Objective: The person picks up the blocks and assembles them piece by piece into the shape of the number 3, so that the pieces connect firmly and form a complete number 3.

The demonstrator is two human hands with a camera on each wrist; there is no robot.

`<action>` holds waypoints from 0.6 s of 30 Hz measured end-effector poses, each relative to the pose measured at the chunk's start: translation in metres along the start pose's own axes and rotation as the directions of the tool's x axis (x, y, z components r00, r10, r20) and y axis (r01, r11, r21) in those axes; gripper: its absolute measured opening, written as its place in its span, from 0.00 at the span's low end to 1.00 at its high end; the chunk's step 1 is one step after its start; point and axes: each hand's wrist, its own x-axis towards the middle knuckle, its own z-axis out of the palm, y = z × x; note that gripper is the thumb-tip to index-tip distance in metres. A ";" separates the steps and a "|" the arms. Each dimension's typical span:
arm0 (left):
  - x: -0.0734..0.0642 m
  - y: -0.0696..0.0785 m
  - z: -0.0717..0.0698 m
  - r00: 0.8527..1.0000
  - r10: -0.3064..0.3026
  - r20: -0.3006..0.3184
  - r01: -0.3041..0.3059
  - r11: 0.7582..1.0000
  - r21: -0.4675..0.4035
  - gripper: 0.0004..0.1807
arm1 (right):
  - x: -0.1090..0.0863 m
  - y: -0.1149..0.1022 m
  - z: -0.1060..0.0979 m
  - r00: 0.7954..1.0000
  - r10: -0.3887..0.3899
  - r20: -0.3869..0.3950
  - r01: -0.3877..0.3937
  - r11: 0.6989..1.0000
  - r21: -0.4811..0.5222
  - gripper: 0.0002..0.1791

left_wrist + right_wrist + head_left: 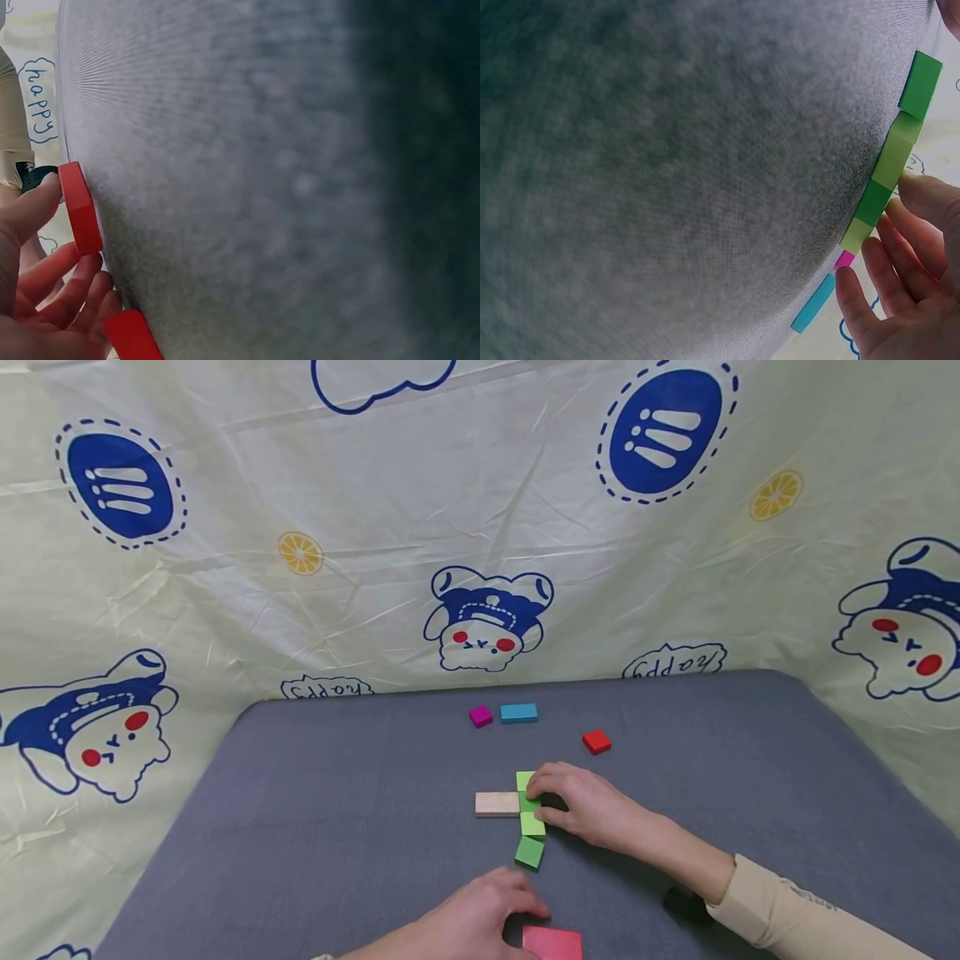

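Note:
In the head view a wooden block (pixel 497 805) lies flat, its right end against a column of green blocks. The column has a light green block (pixel 525 780) at the far end, a green block (pixel 528 802) in the middle and a light green block (pixel 532 824) nearer. Just below them sits a tilted darker green block (pixel 529 853). My right hand (pixel 592 806) pinches the middle green block between thumb and fingers from the right. At the near edge, my left hand (pixel 480 914) pinches a red block (pixel 80 206) between thumb and fingers.
Another red block (pixel 133 336) shows low in the left wrist view. Farther back on the grey table (pixel 337 793) lie a magenta block (pixel 481 717), a blue block (pixel 519 713) and a small red block (pixel 597 742). Behind the table hangs a printed curtain (pixel 375 527).

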 end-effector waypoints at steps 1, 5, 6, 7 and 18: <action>0.001 -0.008 0.005 1.000 0.008 0.015 -0.008 1.000 0.000 0.20 | 0.000 0.000 0.000 1.000 -0.002 0.000 0.002 1.000 -0.002 0.13; 0.003 -0.026 0.018 0.998 -0.002 0.062 0.002 1.000 -0.010 0.21 | 0.000 0.000 0.000 1.000 -0.002 -0.001 0.002 1.000 -0.007 0.13; 0.003 -0.024 0.017 0.998 -0.004 0.064 0.005 1.000 -0.004 0.21 | 0.000 0.000 0.000 1.000 -0.001 -0.002 0.001 1.000 -0.008 0.13; 0.002 -0.020 0.014 0.998 -0.007 0.067 0.007 1.000 -0.002 0.21 | 0.000 0.000 -0.001 1.000 0.002 -0.003 -0.002 1.000 -0.008 0.13; -0.003 0.019 -0.008 0.999 -0.033 0.038 0.032 0.999 0.026 0.14 | -0.001 -0.001 0.000 1.000 0.004 -0.012 -0.004 1.000 0.001 0.13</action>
